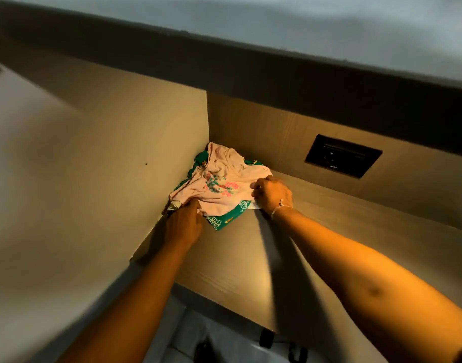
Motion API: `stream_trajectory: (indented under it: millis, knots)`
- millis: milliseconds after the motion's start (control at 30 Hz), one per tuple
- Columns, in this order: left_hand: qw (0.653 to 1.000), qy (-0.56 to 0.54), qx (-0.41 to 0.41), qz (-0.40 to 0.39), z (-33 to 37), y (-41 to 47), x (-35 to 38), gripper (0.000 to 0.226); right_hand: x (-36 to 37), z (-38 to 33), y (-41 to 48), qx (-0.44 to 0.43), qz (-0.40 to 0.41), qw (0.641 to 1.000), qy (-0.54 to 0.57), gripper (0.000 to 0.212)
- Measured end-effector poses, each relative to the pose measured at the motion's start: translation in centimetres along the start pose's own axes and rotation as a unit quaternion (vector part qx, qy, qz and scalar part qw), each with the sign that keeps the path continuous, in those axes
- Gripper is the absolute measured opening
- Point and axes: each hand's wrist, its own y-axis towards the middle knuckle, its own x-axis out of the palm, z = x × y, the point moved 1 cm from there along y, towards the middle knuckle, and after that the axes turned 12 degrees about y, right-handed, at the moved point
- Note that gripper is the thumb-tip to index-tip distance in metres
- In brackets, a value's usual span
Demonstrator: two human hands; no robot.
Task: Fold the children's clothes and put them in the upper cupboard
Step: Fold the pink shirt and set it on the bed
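Note:
A small pile of children's clothes lies in the back left corner of the cupboard shelf [240, 252]. On top is a pink garment [224, 179] with a flower print, and under it a green printed garment [222, 222]. My left hand [184, 224] presses on the pile's near left edge, fingers curled into the pink cloth. My right hand [271, 193] grips the right edge of the pile, where a bit of white cloth shows under the fingers. Both arms reach up and forward onto the wooden shelf.
The cupboard's left side wall [125, 158] and back panel [277, 142] meet behind the clothes. A dark rectangular socket plate [343, 155] is set in the back panel at the right. The shelf's front edge runs below my arms, and dark objects show dimly beneath it.

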Motion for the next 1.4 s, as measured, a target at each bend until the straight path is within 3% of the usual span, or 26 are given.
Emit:
stream_trajectory:
  millis: [100,233,367,467,600,700,767,833,900,1000,1067,1133,1200,1300,1400]
  knots:
    - [1.000,0.002,-0.017,-0.020,0.8,2.2,-0.7,0.038,-0.3,-1.7,2.8,0.046,-0.041,0.998,-0.004,0.035]
    - [1.000,-0.011,-0.019,-0.023,1.5,2.4,-1.0,0.035,-1.6,-2.5,3.9,0.071,-0.060,0.996,0.011,0.027]
    - [0.995,-0.062,-0.012,0.076,1.1,0.9,-2.7,0.026,-3.0,-1.7,2.8,0.073,-0.031,0.995,0.068,0.027]
    - [0.979,-0.124,-0.017,0.159,1.0,-0.3,-4.9,0.023,-4.0,-1.4,2.4,0.037,-0.008,0.994,0.099,0.018]
    - [0.972,-0.148,-0.027,0.179,0.7,-0.2,-7.6,0.020,-5.8,-2.3,2.1,-0.036,0.061,0.983,0.168,0.007]
    - [0.964,-0.161,-0.044,0.208,0.9,0.2,-9.4,0.022,-7.5,-3.6,1.3,-0.080,0.074,0.981,0.161,0.005]
    - [0.953,-0.186,-0.052,0.235,1.3,0.5,-10.7,0.021,-9.2,-4.8,0.7,-0.111,0.083,0.977,0.161,0.016]
    - [0.940,-0.215,-0.066,0.257,1.5,0.7,-12.1,0.021,-11.6,-6.1,-0.4,-0.136,0.061,0.979,0.140,0.033]
    - [0.931,-0.232,-0.054,0.277,1.5,0.4,-13.5,0.021,-14.6,-7.1,-1.9,-0.182,0.026,0.982,0.045,0.047]
    - [0.927,-0.230,0.012,0.295,1.5,-0.9,-15.8,0.018,-18.7,-6.5,-4.4,-0.220,0.011,0.972,-0.085,0.027]
    - [0.919,-0.231,0.056,0.315,1.8,-1.9,-17.5,0.014,-21.6,-5.8,-6.6,-0.189,0.038,0.980,-0.058,0.020]
    - [0.907,-0.259,0.093,0.318,2.4,-2.7,-19.0,0.011,-24.0,-5.4,-8.8,-0.110,0.023,0.991,0.078,0.029]
    - [0.896,-0.288,0.134,0.309,3.4,-3.1,-19.9,0.013,-25.3,-3.4,-10.0,-0.039,-0.005,0.977,0.211,0.040]
    - [0.900,-0.315,0.168,0.249,5.6,-2.5,-19.7,0.008,-27.1,-0.5,-12.0,-0.002,0.032,0.975,0.220,0.036]
    - [0.934,-0.269,0.167,0.164,9.0,-1.3,-18.6,0.007,-27.4,1.4,-13.4,-0.011,0.088,0.981,0.174,0.023]
